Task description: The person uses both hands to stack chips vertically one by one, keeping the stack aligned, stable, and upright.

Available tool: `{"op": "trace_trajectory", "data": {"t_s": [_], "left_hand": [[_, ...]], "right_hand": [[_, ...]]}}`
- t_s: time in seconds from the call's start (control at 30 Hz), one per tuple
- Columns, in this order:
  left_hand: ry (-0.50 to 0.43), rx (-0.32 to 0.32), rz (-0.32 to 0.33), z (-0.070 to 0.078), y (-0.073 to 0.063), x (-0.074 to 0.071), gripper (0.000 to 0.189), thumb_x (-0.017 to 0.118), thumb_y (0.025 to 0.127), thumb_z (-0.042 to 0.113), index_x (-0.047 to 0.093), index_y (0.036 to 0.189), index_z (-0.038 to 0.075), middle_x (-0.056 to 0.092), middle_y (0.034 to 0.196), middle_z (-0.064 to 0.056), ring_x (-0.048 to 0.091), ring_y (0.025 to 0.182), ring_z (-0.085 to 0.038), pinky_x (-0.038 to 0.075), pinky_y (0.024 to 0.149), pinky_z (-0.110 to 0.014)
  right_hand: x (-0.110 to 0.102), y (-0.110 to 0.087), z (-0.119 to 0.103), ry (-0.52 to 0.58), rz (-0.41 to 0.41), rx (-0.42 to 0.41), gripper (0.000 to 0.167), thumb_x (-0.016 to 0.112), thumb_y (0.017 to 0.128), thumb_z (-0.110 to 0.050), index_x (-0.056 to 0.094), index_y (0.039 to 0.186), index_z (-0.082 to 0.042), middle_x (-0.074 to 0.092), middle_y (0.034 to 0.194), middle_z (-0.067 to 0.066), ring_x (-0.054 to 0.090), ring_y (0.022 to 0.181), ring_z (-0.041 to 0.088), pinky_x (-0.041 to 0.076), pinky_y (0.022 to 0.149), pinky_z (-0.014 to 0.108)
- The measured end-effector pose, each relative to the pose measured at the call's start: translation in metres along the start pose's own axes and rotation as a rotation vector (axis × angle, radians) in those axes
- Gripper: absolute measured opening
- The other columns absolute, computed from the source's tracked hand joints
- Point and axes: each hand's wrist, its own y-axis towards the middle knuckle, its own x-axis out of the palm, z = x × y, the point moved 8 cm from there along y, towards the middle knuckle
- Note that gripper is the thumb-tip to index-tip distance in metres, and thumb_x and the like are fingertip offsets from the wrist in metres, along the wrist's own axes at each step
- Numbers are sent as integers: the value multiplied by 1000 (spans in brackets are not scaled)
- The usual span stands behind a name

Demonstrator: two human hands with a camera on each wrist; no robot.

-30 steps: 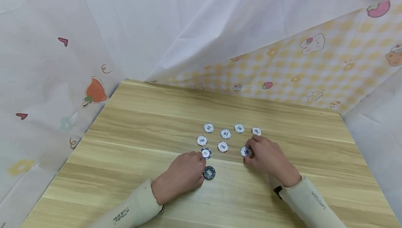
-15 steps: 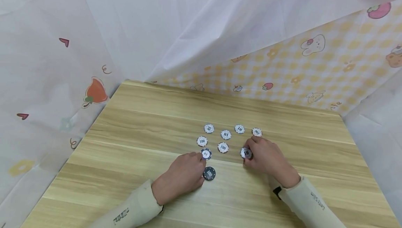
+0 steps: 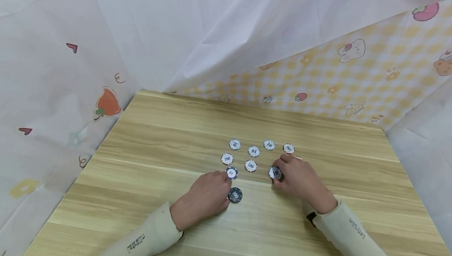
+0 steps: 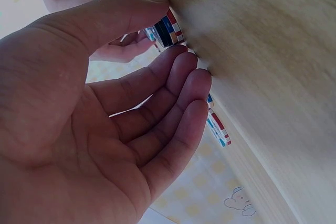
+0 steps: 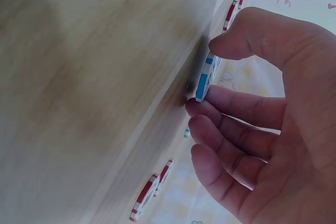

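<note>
Nudged toward the black-topped stack [image 3: 235, 195], a 10 chip [image 3: 275, 173] is pinched by the right hand [image 3: 296, 175]; the left hand [image 3: 207, 193] grips that stack, loose chips [image 3: 251, 166] beyond it unstacked.

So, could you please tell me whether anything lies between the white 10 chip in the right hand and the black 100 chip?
Nothing visible does: only bare tabletop separates the white 10 chip, pinched by the right hand, from the black 100 chip. A white 100 chip sits off that line, on the far side.
</note>
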Motion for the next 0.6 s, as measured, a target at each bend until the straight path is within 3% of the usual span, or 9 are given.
{"op": "trace_trajectory", "data": {"t_s": [0.6], "left_hand": [[16,8,28,0,0,-1,28,85,86,24,79,100,0,68,88,-6,61,74,-17,56,67,-32]], "right_hand": [[-1,-2,-12,-37,70,-39,27,86,81,-27,79,100,-10,65,89,-3,59,76,14,52,59,35]]}}
